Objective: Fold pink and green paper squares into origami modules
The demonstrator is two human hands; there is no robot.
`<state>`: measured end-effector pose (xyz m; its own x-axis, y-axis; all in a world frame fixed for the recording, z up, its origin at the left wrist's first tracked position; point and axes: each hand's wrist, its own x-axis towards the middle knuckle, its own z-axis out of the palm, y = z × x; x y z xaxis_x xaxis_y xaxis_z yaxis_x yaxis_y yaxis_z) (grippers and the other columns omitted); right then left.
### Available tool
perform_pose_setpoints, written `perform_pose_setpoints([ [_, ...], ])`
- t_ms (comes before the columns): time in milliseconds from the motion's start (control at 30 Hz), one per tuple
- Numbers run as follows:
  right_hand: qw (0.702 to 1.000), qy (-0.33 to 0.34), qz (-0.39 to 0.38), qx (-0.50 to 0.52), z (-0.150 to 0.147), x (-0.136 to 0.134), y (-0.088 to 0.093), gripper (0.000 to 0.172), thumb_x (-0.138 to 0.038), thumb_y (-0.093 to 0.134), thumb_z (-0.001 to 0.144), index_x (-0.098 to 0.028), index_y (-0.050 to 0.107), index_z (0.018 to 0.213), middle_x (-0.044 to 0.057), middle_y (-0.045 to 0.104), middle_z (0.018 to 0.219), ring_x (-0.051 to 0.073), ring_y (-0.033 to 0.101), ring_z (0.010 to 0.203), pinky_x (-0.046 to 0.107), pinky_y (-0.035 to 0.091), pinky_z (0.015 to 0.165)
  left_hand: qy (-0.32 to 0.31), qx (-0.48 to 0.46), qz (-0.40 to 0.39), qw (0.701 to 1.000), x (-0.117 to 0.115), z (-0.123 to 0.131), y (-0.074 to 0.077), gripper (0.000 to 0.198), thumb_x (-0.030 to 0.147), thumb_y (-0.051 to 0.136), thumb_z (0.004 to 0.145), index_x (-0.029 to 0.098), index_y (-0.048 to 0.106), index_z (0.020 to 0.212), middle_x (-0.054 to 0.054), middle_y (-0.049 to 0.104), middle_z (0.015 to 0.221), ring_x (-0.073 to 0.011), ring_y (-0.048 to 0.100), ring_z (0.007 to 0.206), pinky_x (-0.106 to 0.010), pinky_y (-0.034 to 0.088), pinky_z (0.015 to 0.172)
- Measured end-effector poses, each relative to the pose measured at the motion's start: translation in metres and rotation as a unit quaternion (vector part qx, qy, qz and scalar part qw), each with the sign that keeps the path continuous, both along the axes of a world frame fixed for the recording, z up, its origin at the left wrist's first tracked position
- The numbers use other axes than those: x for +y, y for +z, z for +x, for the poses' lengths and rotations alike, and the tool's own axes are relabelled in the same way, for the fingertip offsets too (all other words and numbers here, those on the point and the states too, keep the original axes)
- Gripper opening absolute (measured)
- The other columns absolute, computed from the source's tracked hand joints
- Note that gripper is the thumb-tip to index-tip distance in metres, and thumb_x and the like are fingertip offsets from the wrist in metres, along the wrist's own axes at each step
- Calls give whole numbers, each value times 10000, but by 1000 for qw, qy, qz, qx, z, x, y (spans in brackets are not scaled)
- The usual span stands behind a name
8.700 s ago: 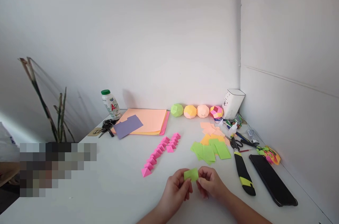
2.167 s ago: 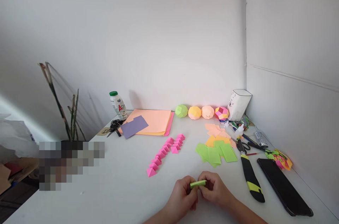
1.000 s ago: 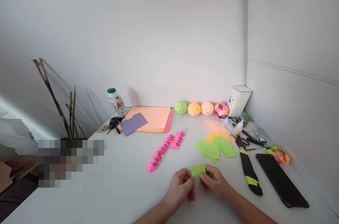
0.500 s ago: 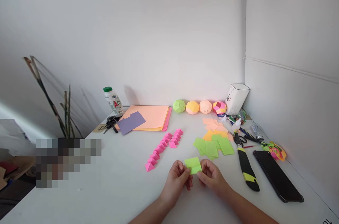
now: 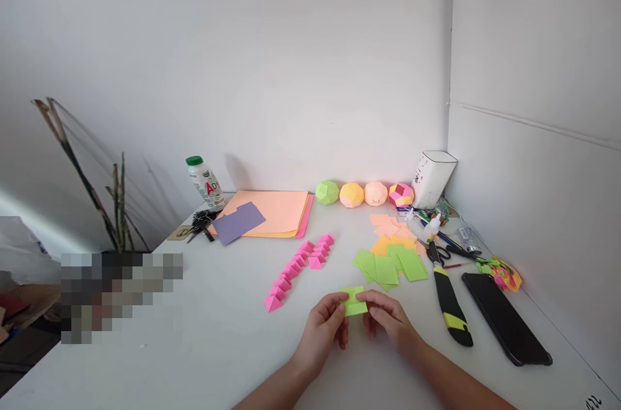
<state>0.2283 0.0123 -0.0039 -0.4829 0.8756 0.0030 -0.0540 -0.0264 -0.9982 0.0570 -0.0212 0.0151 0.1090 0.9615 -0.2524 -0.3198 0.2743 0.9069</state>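
A small green paper piece (image 5: 356, 308), creased across its width, is held above the table between both hands. My left hand (image 5: 327, 321) pinches its left side, thumb in front and index finger on top. On the right side, my right hand (image 5: 389, 317) grips it the same way, with the index fingertip on the paper's upper part. Just beyond the hands lie loose green paper rectangles (image 5: 385, 269). Folded pink paper units (image 5: 290, 271) stand in two slanting rows to the left of them.
Along the wall sit several faceted paper balls (image 5: 352, 195). Large coloured sheets (image 5: 276, 213) with a purple piece (image 5: 240, 222) lie back left, near a white bottle (image 5: 206, 183). To the right are a utility knife (image 5: 453, 310), scissors (image 5: 440, 255) and a black phone (image 5: 507, 319).
Both index fingers have moved onto the top part of the green paper, which now looks shorter and is folded at a crease. The view has shifted slightly.
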Motion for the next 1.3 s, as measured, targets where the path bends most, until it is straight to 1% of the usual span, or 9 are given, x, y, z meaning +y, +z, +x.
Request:
perform_pose_setpoints([
  [200, 999, -34, 22, -25, -3, 1, 3, 246, -355, 545, 833, -195, 629, 1000, 28, 568, 803, 95, 490, 505, 250, 404, 489, -35, 62, 38, 997, -3, 1, 5, 356, 489, 541, 794, 151, 579, 898, 73, 443, 480, -88, 435, 423, -222, 378, 459],
  [367, 997, -24, 63, -40, -6, 0, 9, 257, -416, 559, 830, -177, 638, 777, 28, 510, 838, 75, 464, 499, 229, 402, 458, -19, 102, 85, 991, -5, 2, 3, 308, 464, 638, 716, 159, 614, 752, -30, 458, 919, -102, 501, 609, -223, 456, 458],
  [433, 996, -34, 72, -43, -7, 0, 10, 261, -415, 581, 815, -173, 623, 726, 38, 499, 886, 72, 451, 514, 226, 405, 457, -5, 108, 87, 990, -4, 3, 1, 299, 452, 633, 723, 156, 595, 711, -47, 435, 986, -114, 511, 658, -226, 480, 470],
  [767, 998, -39, 42, -34, -3, 0, 12, 267, -424, 547, 835, -176, 574, 738, 57, 475, 1063, 59, 458, 521, 240, 437, 508, -10, 119, 79, 990, -4, 2, 5, 340, 482, 628, 719, 155, 572, 647, -55, 467, 1034, -86, 521, 580, -241, 499, 493],
  [867, 999, -31, 28, -7, -4, 0, 10, 231, -425, 552, 829, -199, 554, 877, 73, 459, 1136, 86, 495, 603, 232, 441, 518, -8, 99, 83, 992, -4, 0, 5, 341, 494, 600, 743, 156, 608, 693, -70, 460, 1065, -110, 542, 637, -249, 504, 505],
  [933, 999, -22, 30, 5, -5, 0, 7, 262, -407, 611, 785, -208, 530, 933, 74, 467, 1121, 102, 501, 649, 222, 435, 511, -3, 76, 76, 994, -3, 0, 6, 342, 499, 584, 754, 159, 618, 737, -68, 468, 1054, -110, 544, 638, -250, 500, 509],
  [1067, 998, -22, 50, -24, -6, 1, 2, 236, -370, 634, 765, -182, 495, 736, 44, 515, 931, 94, 462, 594, 219, 414, 487, -1, 62, 47, 997, -2, -1, 9, 365, 519, 577, 740, 171, 606, 845, -21, 525, 857, -82, 510, 520, -248, 473, 500],
  [1167, 996, -48, 62, -29, -7, 1, 3, 220, -355, 616, 776, -189, 484, 716, 11, 498, 787, 99, 451, 555, 229, 405, 474, 14, 75, 24, 997, -3, 0, 11, 420, 517, 579, 734, 184, 550, 990, 29, 509, 691, -96, 510, 494, -248, 469, 497],
  [1300, 974, -106, 190, -70, -9, -1, 10, 113, -259, 583, 789, -194, 554, 702, 18, 500, 695, 154, 492, 648, 268, 421, 563, 50, 76, 11, 996, -3, 1, 12, 460, 500, 583, 747, 195, 481, 1075, 11, 524, 779, -101, 543, 539, -246, 484, 496],
])
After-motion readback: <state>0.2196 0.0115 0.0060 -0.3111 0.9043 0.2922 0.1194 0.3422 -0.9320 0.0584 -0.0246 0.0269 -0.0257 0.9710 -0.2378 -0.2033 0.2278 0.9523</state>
